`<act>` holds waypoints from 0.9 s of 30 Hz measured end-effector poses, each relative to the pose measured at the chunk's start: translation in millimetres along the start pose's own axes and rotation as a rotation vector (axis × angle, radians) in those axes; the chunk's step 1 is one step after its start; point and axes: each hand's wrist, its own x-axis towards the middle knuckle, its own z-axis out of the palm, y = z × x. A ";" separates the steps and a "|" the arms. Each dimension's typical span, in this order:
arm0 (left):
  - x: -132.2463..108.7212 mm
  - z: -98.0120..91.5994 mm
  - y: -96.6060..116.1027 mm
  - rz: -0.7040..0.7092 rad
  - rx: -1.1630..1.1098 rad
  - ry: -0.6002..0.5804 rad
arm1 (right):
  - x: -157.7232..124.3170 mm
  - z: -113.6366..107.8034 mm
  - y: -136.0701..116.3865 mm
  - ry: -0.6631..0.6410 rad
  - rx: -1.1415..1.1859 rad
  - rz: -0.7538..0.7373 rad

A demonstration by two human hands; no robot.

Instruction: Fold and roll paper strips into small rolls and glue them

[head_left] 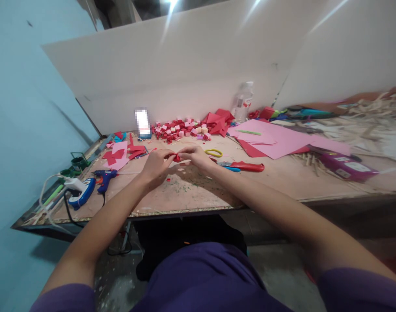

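A small piece of red folded paper [177,158] is pinched between my two hands above the middle of the workbench. My left hand [158,164] grips its left side with closed fingertips. From the other side, my right hand [195,157] closes on it too; its fingers partly hide the paper. Just beyond my right hand lie yellow-handled scissors [214,152]. Close to my right wrist is a red-handled tool [246,166] with a blue one [232,169] beside it. A tiny red scrap [168,180] rests on the bench below my hands.
Many small red and pink paper cubes [181,130] are heaped at the back, near a phone [142,123]. A bottle [243,102] stands behind pink sheets [279,138]. On the left are a blue glue gun [106,178] and a power strip [83,193] with cables.
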 end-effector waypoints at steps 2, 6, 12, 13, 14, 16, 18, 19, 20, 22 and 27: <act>0.5 0.6 1.7 -0.023 -0.056 0.022 | 0.7 -0.4 0.6 -0.024 0.032 0.041; 2.2 4.0 -0.9 -0.068 -0.141 0.041 | 2.2 -2.1 2.1 -0.065 0.089 0.103; 1.7 8.0 -9.5 -0.026 -0.071 0.080 | 0.6 -2.1 3.0 -0.086 0.097 0.112; 1.2 8.2 -9.4 -0.024 -0.060 0.093 | 0.2 -2.0 3.0 -0.091 0.096 0.110; 0.7 8.3 -9.1 -0.024 -0.051 0.101 | 0.0 -1.9 2.9 -0.095 0.095 0.108; 0.1 8.0 -8.2 -0.026 -0.040 0.102 | 0.0 -1.9 3.1 -0.102 0.095 0.101; 0.2 7.4 -8.0 -0.029 -0.042 0.083 | 0.4 -2.1 3.8 -0.105 0.090 0.094; 0.4 7.0 -8.2 -0.031 -0.046 0.069 | 0.7 -2.3 4.4 -0.104 0.085 0.091; 0.7 6.6 -8.4 -0.033 -0.052 0.055 | 1.1 -2.5 5.1 -0.101 0.079 0.088; 1.5 5.7 -8.8 -0.026 -0.059 0.028 | 1.9 -3.0 6.4 -0.094 0.065 0.082; 2.8 4.0 -7.2 0.005 -0.026 -0.012 | 2.3 -4.0 8.5 -0.098 0.027 0.077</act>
